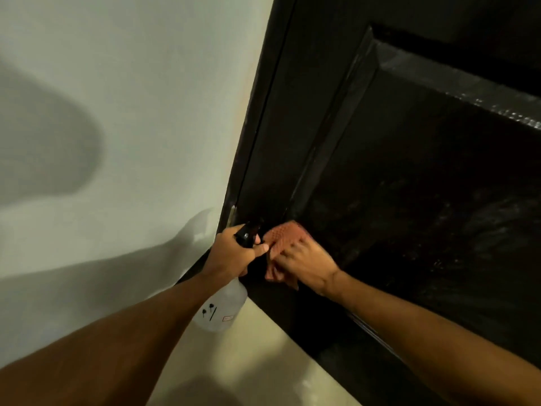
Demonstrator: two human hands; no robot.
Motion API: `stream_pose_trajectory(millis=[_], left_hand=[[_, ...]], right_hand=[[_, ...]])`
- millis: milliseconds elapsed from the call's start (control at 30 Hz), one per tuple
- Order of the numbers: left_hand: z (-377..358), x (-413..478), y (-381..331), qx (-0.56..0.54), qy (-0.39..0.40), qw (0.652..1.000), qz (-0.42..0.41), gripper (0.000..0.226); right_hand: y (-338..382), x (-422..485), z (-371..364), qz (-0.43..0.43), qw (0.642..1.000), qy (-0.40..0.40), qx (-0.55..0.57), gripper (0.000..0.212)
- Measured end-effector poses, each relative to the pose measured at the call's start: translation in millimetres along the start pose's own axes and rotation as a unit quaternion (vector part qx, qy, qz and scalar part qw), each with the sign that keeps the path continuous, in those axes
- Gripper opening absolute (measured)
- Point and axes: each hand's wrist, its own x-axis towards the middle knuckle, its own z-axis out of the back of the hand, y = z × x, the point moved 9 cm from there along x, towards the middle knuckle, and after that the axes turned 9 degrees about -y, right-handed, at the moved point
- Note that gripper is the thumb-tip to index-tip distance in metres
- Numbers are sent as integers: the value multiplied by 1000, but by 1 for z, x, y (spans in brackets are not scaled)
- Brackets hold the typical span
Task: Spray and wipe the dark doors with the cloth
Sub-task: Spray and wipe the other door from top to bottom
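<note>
A dark panelled door (409, 177) fills the right half of the head view, with wet streaks on its lower panel. My left hand (231, 254) grips the black trigger head of a translucent white spray bottle (222, 309), which hangs below my fist beside the door's left edge. My right hand (304, 263) presses a reddish-orange textured cloth (285, 234) flat against the door's lower left stile. The two hands almost touch. Part of the cloth is hidden under my fingers.
A pale wall (131, 112) stands to the left of the dark door frame (257, 127). A light floor (263, 370) shows at the bottom. A metal hinge plate (232, 215) sits on the frame just above my left hand.
</note>
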Motion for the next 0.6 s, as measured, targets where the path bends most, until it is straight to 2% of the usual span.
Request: stream_pose_trajectory(millis=[100, 133, 167, 233, 267, 300, 333, 400, 500, 533, 600], left_hand=[[2, 2, -3, -2, -2, 1000, 3, 16], [5, 2, 1, 5, -9, 1000, 8, 17], [9, 0, 7, 11, -15, 1000, 16, 17], [12, -5, 19, 16, -15, 999, 28, 17], [11, -9, 20, 17, -10, 999, 30, 17], [8, -12, 19, 16, -5, 999, 30, 17], [6, -13, 15, 12, -1, 1000, 26, 17], [4, -9, 4, 1, 2, 1000, 15, 18], [8, 0, -7, -9, 2, 1000, -2, 18], [9, -1, -7, -12, 0, 1000, -1, 18], [9, -4, -6, -15, -6, 1000, 4, 19]], right_hand=[[-69, 10, 40, -138, 990, -25, 4, 117], [-84, 13, 45, -176, 984, -15, 5, 123], [-85, 16, 50, -186, 983, -14, -7, 114], [-51, 18, 49, -112, 992, -48, -33, 64], [-28, 13, 38, -60, 997, -39, -24, 52], [-8, 7, 25, -15, 1000, -4, -15, 50], [0, 0, 21, 0, 999, 28, -30, 52], [-17, 3, 22, -17, 998, 13, -65, 62], [-88, 5, 65, -144, 989, -24, -31, 112], [-113, 3, 85, -194, 980, -41, -24, 116], [-139, 1, 120, -242, 962, -105, -70, 99]])
